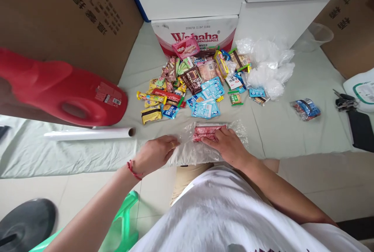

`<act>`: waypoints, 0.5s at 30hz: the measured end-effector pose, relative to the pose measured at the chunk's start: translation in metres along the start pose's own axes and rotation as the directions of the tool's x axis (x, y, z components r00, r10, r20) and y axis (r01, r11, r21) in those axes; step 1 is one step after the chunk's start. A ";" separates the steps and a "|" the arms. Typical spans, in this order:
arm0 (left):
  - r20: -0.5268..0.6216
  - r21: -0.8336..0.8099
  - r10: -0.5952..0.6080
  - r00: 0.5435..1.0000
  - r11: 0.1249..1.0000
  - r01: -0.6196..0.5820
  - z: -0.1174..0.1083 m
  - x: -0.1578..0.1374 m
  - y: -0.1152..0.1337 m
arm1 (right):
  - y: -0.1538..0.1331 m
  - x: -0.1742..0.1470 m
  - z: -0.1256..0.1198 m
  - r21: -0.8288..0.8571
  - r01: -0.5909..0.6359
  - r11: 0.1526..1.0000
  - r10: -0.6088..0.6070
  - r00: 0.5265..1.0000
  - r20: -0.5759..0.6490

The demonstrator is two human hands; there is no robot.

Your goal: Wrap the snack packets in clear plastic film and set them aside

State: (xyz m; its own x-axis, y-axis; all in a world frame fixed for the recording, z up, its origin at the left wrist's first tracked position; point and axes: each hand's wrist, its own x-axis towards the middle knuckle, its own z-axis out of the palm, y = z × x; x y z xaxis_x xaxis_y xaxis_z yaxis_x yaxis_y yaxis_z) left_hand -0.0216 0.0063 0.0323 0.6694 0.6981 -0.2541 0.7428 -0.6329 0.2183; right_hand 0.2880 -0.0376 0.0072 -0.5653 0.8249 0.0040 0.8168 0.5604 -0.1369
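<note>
In front of me at the table's near edge lies a sheet of clear plastic film, crinkled and partly hanging toward my lap. On it rests a red snack packet with a shiny wrapper. My right hand presses on the packet's right part, its thumb pointing left and its fingers curled over the top. At the film's left edge my left hand pinches the plastic between thumb and fingers. A red string bracelet circles that wrist. The film's far edge spreads out to the right, past my right hand.
Behind the film lies a pile of wrapped snacks. Clear plastic balls sit to its right, near a wrapped bundle. A white film roll and a red jug stand left. Keys and a black phone lie far right.
</note>
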 end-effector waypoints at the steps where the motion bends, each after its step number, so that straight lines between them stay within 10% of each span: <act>1: -0.028 0.008 -0.037 0.999 0.999 0.037 -0.009 -0.002 0.001 | 0.000 0.000 -0.001 0.001 -0.001 1.000 0.001 1.000 0.002; 8: -0.547 -0.166 0.043 0.836 0.973 -0.159 -0.059 0.028 0.072 | -0.003 -0.002 -0.003 0.013 0.001 1.000 0.000 0.999 -0.040; 15: -0.616 -0.333 -0.394 0.682 0.915 0.228 0.038 0.043 0.117 | -0.001 -0.001 -0.001 0.056 -0.011 0.998 0.012 1.000 -0.022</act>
State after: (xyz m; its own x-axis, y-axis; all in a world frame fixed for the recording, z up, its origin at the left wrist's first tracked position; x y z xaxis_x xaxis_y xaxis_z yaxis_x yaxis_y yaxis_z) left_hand 0.0937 -0.0509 0.0116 0.1690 0.9319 0.3209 0.8352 -0.3083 0.4554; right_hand 0.2875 -0.0391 0.0088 -0.5524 0.8332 0.0239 0.8154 0.5461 -0.1923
